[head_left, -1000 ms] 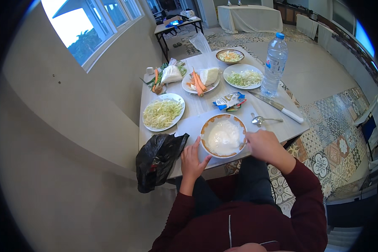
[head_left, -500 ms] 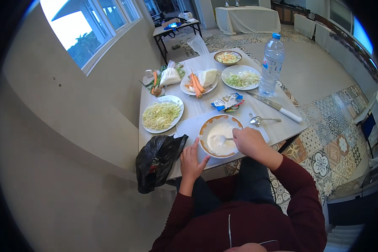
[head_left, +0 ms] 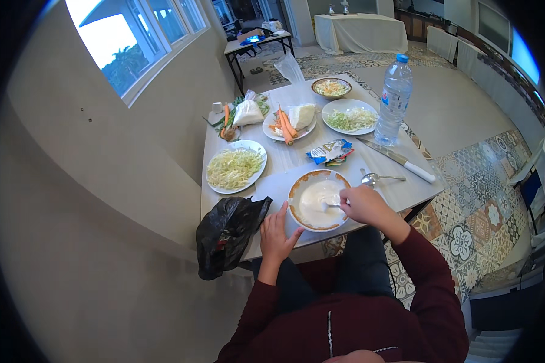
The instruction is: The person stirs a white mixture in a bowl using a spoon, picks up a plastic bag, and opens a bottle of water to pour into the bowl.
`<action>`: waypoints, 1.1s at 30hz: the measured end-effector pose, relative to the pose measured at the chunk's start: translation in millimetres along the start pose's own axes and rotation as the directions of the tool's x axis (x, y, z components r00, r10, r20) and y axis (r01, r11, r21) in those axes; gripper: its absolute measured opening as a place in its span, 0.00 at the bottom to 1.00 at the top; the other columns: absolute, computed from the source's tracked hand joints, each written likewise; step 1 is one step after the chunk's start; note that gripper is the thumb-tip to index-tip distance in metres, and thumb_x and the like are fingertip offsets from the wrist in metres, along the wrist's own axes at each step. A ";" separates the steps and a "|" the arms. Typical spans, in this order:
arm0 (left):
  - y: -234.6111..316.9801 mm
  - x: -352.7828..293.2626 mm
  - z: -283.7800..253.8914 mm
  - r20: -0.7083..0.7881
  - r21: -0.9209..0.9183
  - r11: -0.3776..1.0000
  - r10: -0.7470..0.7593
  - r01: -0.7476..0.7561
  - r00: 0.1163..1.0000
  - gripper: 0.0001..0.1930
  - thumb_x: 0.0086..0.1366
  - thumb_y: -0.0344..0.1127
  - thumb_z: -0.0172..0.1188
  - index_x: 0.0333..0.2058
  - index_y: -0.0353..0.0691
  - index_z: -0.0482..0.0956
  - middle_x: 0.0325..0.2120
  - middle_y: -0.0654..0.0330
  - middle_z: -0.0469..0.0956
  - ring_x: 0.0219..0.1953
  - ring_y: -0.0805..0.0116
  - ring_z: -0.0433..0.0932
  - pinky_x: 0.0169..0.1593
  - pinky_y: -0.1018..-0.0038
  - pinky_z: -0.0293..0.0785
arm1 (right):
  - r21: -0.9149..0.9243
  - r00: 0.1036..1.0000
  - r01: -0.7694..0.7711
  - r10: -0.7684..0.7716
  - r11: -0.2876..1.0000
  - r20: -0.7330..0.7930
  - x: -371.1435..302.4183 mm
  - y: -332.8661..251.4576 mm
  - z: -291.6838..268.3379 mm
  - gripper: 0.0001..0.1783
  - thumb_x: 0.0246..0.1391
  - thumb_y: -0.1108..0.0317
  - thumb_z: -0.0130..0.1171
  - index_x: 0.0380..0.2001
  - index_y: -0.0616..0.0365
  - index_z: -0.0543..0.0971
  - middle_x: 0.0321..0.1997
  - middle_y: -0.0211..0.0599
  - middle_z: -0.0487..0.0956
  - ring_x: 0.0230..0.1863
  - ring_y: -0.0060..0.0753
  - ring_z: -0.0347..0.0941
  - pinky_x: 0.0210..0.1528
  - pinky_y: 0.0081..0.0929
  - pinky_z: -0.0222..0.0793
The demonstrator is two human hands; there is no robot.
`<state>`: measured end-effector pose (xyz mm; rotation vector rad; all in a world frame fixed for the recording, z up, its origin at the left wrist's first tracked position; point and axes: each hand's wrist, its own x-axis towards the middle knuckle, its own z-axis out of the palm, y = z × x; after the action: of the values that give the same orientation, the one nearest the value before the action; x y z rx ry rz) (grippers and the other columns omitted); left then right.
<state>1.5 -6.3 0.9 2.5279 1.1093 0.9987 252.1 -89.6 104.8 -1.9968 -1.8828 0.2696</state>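
A white bowl [head_left: 294, 212] with an orange-patterned rim holds a creamy white batter. My right hand [head_left: 364, 206] is closed round the handle of a spoon [head_left: 328, 206], whose end dips into the batter. My left hand [head_left: 276, 235] lies with fingers spread at the bowl's left side, fingertips at or near its rim. Close by on the left is a crumpled black plastic bag [head_left: 229, 233]. A metal serving spoon [head_left: 375, 178] rests right of the bowl, and blue-and-white sachets [head_left: 331, 151] lie just behind it.
Shredded cabbage fills a plate [head_left: 259, 169] at left. Farther back are a plate of carrots and cabbage [head_left: 289, 124], a plate of shreds [head_left: 350, 116] and a bowl of mixed vegetables [head_left: 331, 88]. A tall water bottle [head_left: 393, 100] and a knife [head_left: 399, 158] are at the right.
The spoon's end has moved a little right and nearer to me within the batter, my right hand with it. My left hand stays beside the bowl. The view has shifted slightly.
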 end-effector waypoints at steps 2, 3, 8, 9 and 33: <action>0.7 -1.8 -2.3 -0.008 -0.007 1.000 -0.006 0.006 1.000 0.42 0.58 0.63 0.58 0.65 0.45 0.62 0.46 0.52 0.74 0.51 0.53 0.69 0.57 0.59 0.62 | -0.031 0.998 -0.029 0.031 0.999 0.063 -12.0 0.3 -25.3 0.06 0.48 0.65 0.58 0.26 0.52 0.81 0.26 0.46 0.80 0.30 0.50 0.79 0.35 0.45 0.74; 1.6 -1.3 -3.9 -0.002 -0.006 1.000 -0.009 0.009 1.000 0.42 0.58 0.63 0.58 0.65 0.45 0.62 0.46 0.52 0.74 0.51 0.53 0.69 0.57 0.59 0.62 | -0.064 0.990 -0.063 0.070 0.996 0.120 -13.8 1.2 -33.1 0.05 0.48 0.65 0.58 0.26 0.52 0.81 0.26 0.46 0.81 0.31 0.50 0.79 0.35 0.45 0.74; 1.7 -0.1 -1.1 0.017 -0.008 1.000 -0.010 0.010 1.000 0.42 0.58 0.63 0.58 0.65 0.44 0.62 0.46 0.52 0.74 0.51 0.53 0.69 0.57 0.59 0.62 | -0.082 0.975 -0.181 0.168 0.980 -0.143 3.8 4.6 -2.4 0.05 0.47 0.66 0.58 0.25 0.52 0.82 0.25 0.46 0.81 0.32 0.50 0.79 0.36 0.46 0.74; 1.0 -0.3 0.4 0.026 -0.007 1.000 -0.015 0.015 1.000 0.42 0.58 0.63 0.58 0.65 0.44 0.62 0.47 0.53 0.74 0.51 0.53 0.69 0.57 0.59 0.62 | -0.083 0.975 -0.183 0.170 0.980 -0.146 0.2 5.9 1.2 0.05 0.47 0.66 0.58 0.25 0.52 0.82 0.25 0.46 0.81 0.32 0.50 0.79 0.36 0.46 0.74; 2.8 -0.4 -2.2 0.008 0.015 1.000 -0.008 0.008 1.000 0.42 0.58 0.64 0.58 0.65 0.44 0.62 0.47 0.53 0.74 0.51 0.53 0.69 0.56 0.59 0.62 | -0.052 0.925 0.179 -0.186 0.982 -0.331 -40.7 -9.2 -18.5 0.04 0.49 0.68 0.60 0.24 0.53 0.78 0.22 0.37 0.73 0.27 0.45 0.74 0.27 0.40 0.69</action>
<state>1.5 -8.8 3.5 2.5347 1.1282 0.9813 247.5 -132.3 120.5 -1.7316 -1.8354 -0.1367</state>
